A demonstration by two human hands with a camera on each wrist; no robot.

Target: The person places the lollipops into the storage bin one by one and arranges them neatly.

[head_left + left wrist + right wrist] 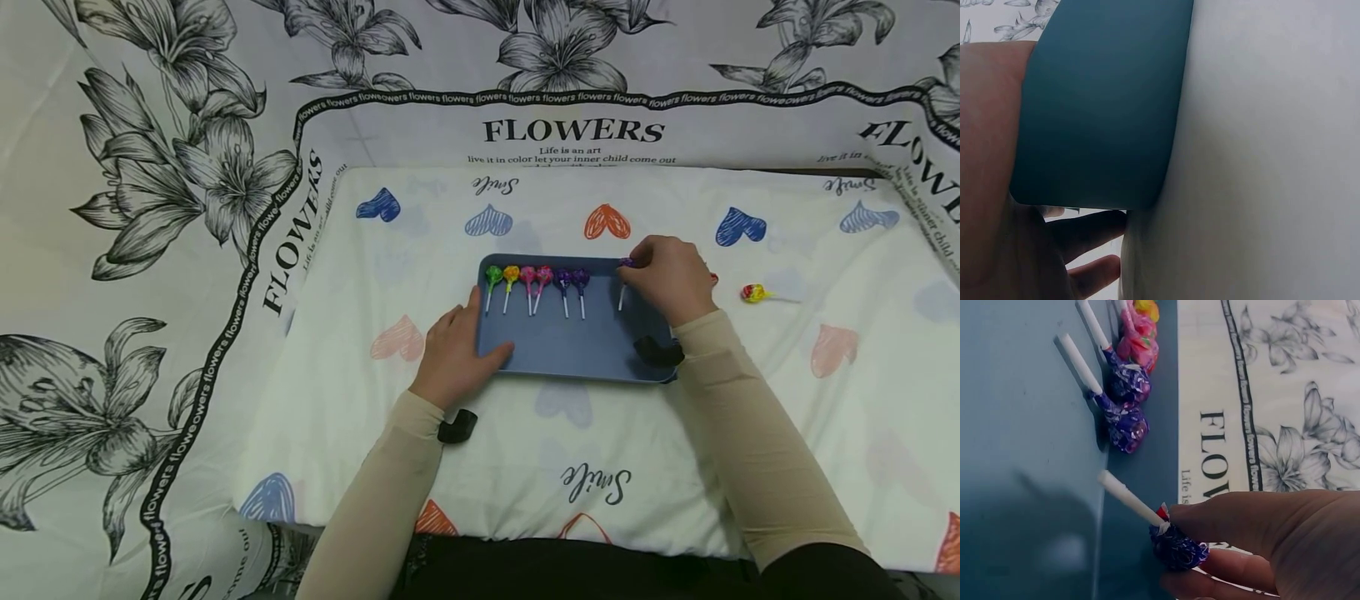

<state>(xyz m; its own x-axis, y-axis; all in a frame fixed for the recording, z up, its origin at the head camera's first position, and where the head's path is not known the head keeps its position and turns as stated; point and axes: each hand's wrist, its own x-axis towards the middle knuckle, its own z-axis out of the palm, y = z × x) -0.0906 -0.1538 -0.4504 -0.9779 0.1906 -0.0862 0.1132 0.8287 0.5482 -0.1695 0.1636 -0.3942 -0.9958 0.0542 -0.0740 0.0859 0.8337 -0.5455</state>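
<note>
A blue-grey tray (pixel 570 354) lies on a white heart-print cloth. My left hand (pixel 453 354) holds its near left corner, thumb over the rim and fingers along the outer side; the left wrist view shows the tray (pixel 1104 112) large beside the thumb. Inside, along the far wall, stand in a row a green lollipop (pixel 492 274), a yellow lollipop (pixel 511 273), two pink lollipops (pixel 528 275) and two purple lollipops (pixel 1129 428), sticks toward me. My right hand (pixel 667 275) pinches another purple lollipop (pixel 1179 549) by its wrapped head over the tray's far right part, stick pointing nearward.
Right of the tray, a yellow-and-red lollipop (pixel 753 293) lies on the cloth. A red wrapped head (pixel 714 279) shows partly behind my right hand. Black wrist devices (pixel 457 427) sit at both wrists. Beyond is a flower-print sheet (pixel 405 133).
</note>
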